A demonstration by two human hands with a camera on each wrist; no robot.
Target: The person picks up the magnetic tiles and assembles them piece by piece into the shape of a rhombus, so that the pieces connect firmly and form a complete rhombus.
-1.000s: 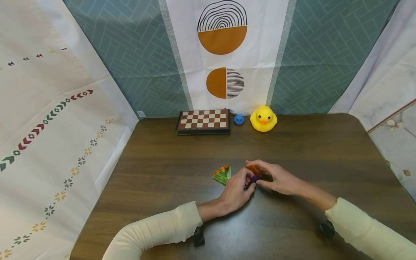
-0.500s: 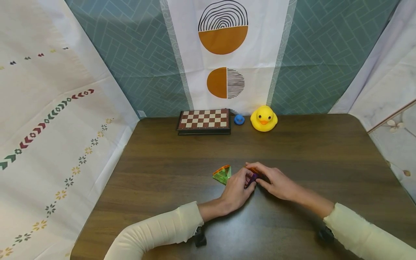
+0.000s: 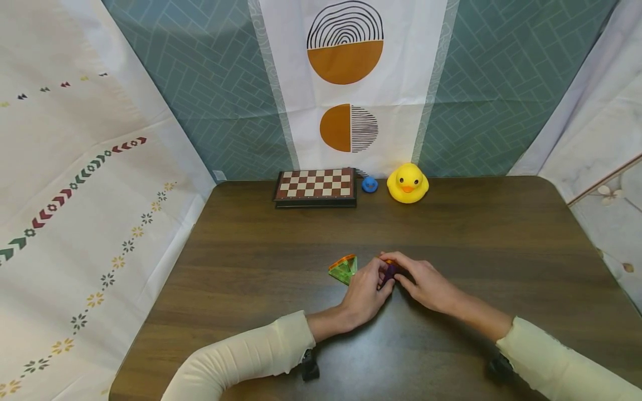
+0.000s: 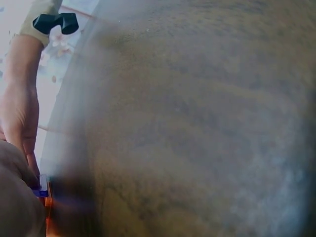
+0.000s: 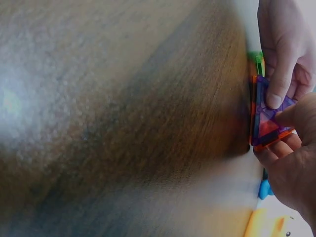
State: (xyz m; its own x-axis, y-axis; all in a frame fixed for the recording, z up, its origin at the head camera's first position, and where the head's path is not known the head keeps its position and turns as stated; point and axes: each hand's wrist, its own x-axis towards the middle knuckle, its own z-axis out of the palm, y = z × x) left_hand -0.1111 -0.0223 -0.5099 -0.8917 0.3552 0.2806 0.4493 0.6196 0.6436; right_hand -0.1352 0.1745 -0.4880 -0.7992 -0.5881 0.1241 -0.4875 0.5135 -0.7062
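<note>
In the head view my left hand (image 3: pixel 362 293) and right hand (image 3: pixel 430 283) meet near the middle of the table. Between them is a see-through purple triangular magnetic tile (image 5: pixel 262 129), held upright with the left thumb pressed on its face. My right thumb and fingers pinch the same tile together with an orange tile (image 5: pixel 270 142) at its back, whose edges show along the purple one. Left of the hands lies a green triangular tile (image 3: pixel 343 272) with an orange edge, partly covered by the left hand. The left wrist view shows only a corner of the purple tile (image 4: pixel 43 186).
At the back of the wooden table (image 3: pixel 251 239) stand a folded chessboard case (image 3: pixel 315 188), a small blue duck (image 3: pixel 369 185) and a bigger yellow rubber duck (image 3: pixel 407 184). Patterned cloths hang behind and at both sides.
My right hand has shifted slightly left and turned, bringing the orange tile in against the purple one. The left hand and the green tile have stayed put.
</note>
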